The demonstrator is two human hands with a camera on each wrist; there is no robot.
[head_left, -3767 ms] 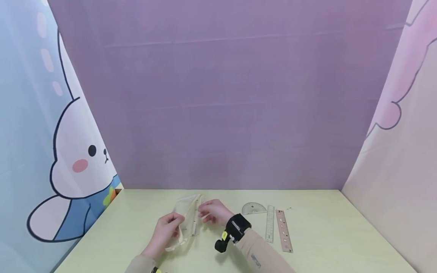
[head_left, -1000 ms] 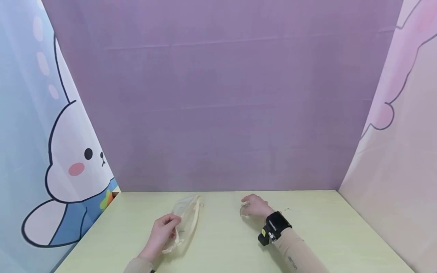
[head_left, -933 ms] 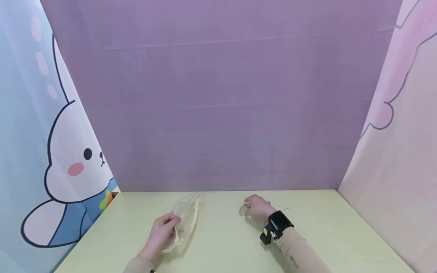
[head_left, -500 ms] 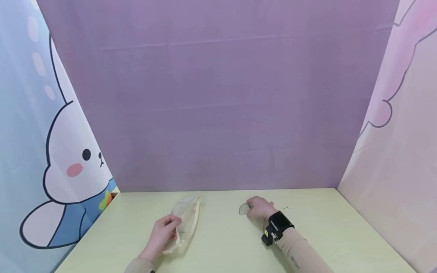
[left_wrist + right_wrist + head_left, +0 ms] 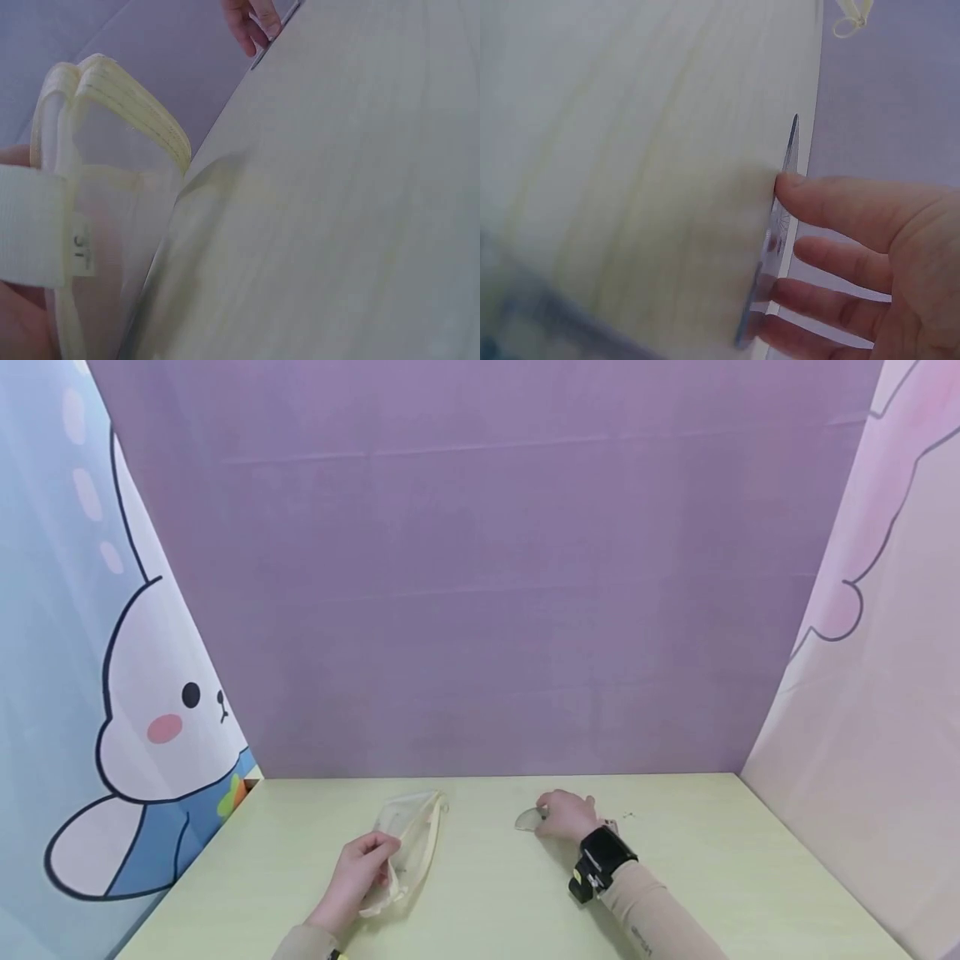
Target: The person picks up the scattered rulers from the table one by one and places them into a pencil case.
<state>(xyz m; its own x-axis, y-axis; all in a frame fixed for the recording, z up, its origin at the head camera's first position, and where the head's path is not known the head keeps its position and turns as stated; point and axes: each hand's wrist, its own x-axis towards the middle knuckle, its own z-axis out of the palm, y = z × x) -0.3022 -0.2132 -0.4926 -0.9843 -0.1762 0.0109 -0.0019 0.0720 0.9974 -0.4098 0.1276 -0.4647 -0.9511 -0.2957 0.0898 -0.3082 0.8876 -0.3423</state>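
Observation:
My left hand [image 5: 362,864] pinches a see-through mesh pouch [image 5: 420,852] with cream edging, its mouth facing right. In the left wrist view, the pouch [image 5: 112,150] stands with its zipper-like edges apart and a small label on its side. What lies inside is too faint to tell. To the right, my right hand [image 5: 567,815] holds a clear protractor [image 5: 528,819] at the table. The right wrist view shows the protractor [image 5: 786,187] nearly edge-on, thumb on one face and fingertips on the other.
A pale wooden table [image 5: 480,910] spans the front, with a purple cloth [image 5: 480,610] hanging behind it. The tip of a pink ruler [image 5: 611,824] peeks out by my right wrist; the rest is hidden by the arm. Small dark marks [image 5: 628,815] lie farther right.
My right hand has moved right, from the pouch and a clear ruler at its mouth to the protractor. Within the last half second, hand and protractor shifted slightly left. My left hand stays put.

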